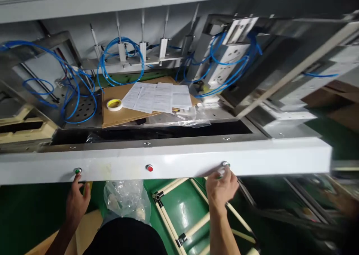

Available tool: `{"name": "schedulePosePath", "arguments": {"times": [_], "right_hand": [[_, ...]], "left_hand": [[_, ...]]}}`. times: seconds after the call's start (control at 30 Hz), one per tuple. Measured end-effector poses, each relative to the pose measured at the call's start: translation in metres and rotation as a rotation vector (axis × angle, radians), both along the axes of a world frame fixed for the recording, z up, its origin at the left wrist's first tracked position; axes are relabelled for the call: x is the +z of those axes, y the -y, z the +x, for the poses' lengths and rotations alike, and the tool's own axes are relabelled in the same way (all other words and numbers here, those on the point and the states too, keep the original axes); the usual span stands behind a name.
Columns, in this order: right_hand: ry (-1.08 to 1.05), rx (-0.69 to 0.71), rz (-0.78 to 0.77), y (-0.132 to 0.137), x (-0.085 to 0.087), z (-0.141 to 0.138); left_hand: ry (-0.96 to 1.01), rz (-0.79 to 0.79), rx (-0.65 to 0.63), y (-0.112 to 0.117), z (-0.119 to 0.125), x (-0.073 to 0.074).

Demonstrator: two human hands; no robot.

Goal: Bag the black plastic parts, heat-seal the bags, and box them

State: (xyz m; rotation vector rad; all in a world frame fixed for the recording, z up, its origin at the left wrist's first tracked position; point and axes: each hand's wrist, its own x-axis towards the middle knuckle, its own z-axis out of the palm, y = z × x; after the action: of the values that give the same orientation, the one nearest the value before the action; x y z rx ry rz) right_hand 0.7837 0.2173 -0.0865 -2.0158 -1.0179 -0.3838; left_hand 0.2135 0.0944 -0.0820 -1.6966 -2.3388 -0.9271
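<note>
My left hand (77, 200) is below the white front panel (182, 159), its index finger stretched up to the left green push button (78, 171). The thumb stands apart, and nothing shows in that hand. On the right, my right hand (223, 187) reaches up to the other green push button (226, 164), with a fingertip against it. Its other fingers are bent and partly hidden, the thumb is off to the left, and I see no object held. Between the hands sits a red push button (150, 168), touched by neither.
Behind the panel, a cardboard sheet (129, 114) carries papers (157, 97) and a tape roll (114, 105). Coiled blue tubes (122, 62) hang around metal cylinders. Below are a clear plastic bag (127, 199) and a cream tube frame (198, 225). A blurred person's hand (340, 197) appears far right.
</note>
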Motion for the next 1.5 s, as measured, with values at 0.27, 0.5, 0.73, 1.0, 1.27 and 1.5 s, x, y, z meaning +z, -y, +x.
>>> {"name": "schedulePosePath", "arguments": {"times": [0.27, 0.5, 0.73, 1.0, 1.27, 1.5], "right_hand": [[0.096, -0.081, 0.064, 0.002, 0.001, -0.008], [0.224, 0.455, 0.318, 0.0, 0.036, -0.149], [0.419, 1.054, -0.027, -0.04, 0.089, -0.289], [0.565, 1.014, -0.206, -0.059, 0.075, -0.288], [0.591, 0.999, -0.253, -0.05, 0.077, -0.285], [0.586, 0.986, -0.248, -0.049, 0.08, -0.284]], "left_hand": [[0.183, 0.032, 0.029, -0.003, 0.006, 0.025], [0.049, 0.294, -0.082, -0.025, 0.008, 0.062], [0.039, -0.124, -0.297, -0.14, 0.013, 0.106], [0.275, -0.437, -0.028, -0.243, -0.029, 0.125], [0.495, -0.572, -0.059, -0.259, -0.044, 0.126], [0.554, -0.506, 0.001, -0.258, -0.041, 0.125]]}}
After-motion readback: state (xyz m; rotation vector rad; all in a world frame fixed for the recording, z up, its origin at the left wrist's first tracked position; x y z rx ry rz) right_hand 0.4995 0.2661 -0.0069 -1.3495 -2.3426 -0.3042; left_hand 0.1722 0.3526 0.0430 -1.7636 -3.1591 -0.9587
